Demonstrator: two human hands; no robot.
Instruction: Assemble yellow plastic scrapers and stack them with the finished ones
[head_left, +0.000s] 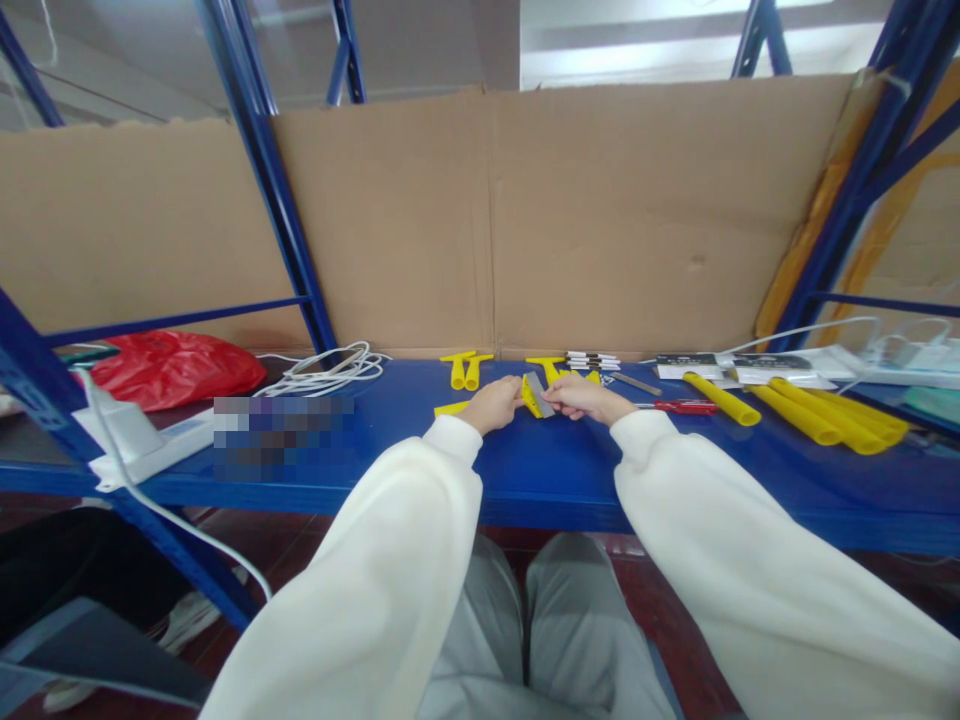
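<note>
My left hand (495, 404) is closed, its fingers pinching a yellow plastic scraper (532, 402) above the blue bench. Between the fingertips of my right hand (589, 397) is a flat grey metal blade (539, 392), lying against the scraper's face. Whether the two parts are fastened together cannot be seen. A yellow handle-like piece (451, 408) lies beside my left hand, partly hidden by it. Just right of my right hand rests a red-handled screwdriver (686, 407). Behind my hands stands a T-shaped yellow part (545, 362).
Two more T-shaped yellow parts (465, 370) stand at the back, near small black-and-white packs (592, 361). Yellow tubes (799, 412) lie at right. A white cable coil (341, 370), red bag (180, 368) and power strip (169, 445) sit left. Cardboard (397, 220) walls the back.
</note>
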